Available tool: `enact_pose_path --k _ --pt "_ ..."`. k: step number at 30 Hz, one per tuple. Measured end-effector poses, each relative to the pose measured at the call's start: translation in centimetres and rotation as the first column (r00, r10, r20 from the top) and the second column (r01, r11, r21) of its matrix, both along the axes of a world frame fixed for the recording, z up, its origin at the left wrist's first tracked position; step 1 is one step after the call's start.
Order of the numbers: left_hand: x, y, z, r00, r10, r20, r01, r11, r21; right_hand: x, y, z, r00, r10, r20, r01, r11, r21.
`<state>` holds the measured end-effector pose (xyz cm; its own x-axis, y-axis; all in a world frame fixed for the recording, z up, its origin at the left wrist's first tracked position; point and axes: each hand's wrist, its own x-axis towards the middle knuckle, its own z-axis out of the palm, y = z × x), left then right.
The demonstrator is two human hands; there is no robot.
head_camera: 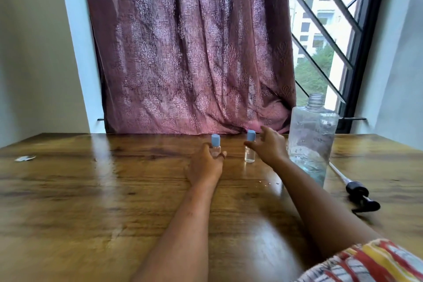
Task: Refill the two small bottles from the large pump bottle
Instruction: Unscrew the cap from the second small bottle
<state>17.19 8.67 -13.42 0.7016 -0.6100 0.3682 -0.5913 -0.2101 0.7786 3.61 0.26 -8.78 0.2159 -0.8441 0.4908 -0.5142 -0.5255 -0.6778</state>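
Wood-grain brown tabletop [91, 201], glossy finish, carries all items. Nearest the camera, lower R corner: a red, yellow and white patterned sleeve [366, 261]. Both forearms run fwd from there toward the far edge.

R side, mid-depth: black pump head [360, 194] w/ its pale dip tube attached, lying flat on the tabletop, tube pointing toward the large bottle. A few small droplets [267, 183] sit on the wood between the R forearm and the large bottle's base.

Left hand [206, 165]: fingers curled round the lower body of the left small bottle [215, 141], clear plastic w/ a blue cylindrical cap, upright on the tabletop. Cap is on.

Right hand [267, 146]: fingers spread and not closed on anything. The thumb lies in front of the right small bottle [249, 155], same type, blue cap on, upright, clear liquid inside. Whether the thumb makes contact: cannot tell.

Just R of that hand: large clear plastic bottle [313, 135], upright, threaded neck uncapped, approx. part-filled w/ clear liquid.

Far L on the tabletop: small white scrap [25, 158], well apart from the bottles.

Behind the far edge: maroon patterned curtain [190, 52]. To its R, a window w/ a dark diagonal grille [327, 30].
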Motion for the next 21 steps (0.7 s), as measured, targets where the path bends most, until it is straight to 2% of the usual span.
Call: enact_pose_path --k 4,8,11,13,21 --pt "-0.2 0.0 0.1 0.999 -0.038 0.017 0.039 0.999 -0.027 -0.1 1.7 1.3 0.998 -0.046 0.036 0.051 0.988 -0.148" --pt "-1.1 0.0 0.6 0.968 -0.250 -0.033 0.250 0.968 0.005 0.0 4.3 0.9 0.996 0.088 -0.013 -0.089 0.972 -0.219" --pt "-1.6 0.4 1.1 0.889 -0.446 -0.101 0.442 0.895 -0.059 0.1 5.4 0.3 0.984 0.163 -0.070 -0.174 0.965 -0.198" --pt "-1.6 0.8 1.2 0.844 -0.525 -0.111 0.519 0.851 -0.078 0.1 5.3 0.0 0.981 0.192 -0.027 -0.194 0.970 -0.149" --pt "-1.7 0.6 1.2 0.736 -0.650 -0.193 0.643 0.759 -0.106 -0.6 4.8 0.1 0.967 0.232 0.108 -0.223 0.971 -0.089"
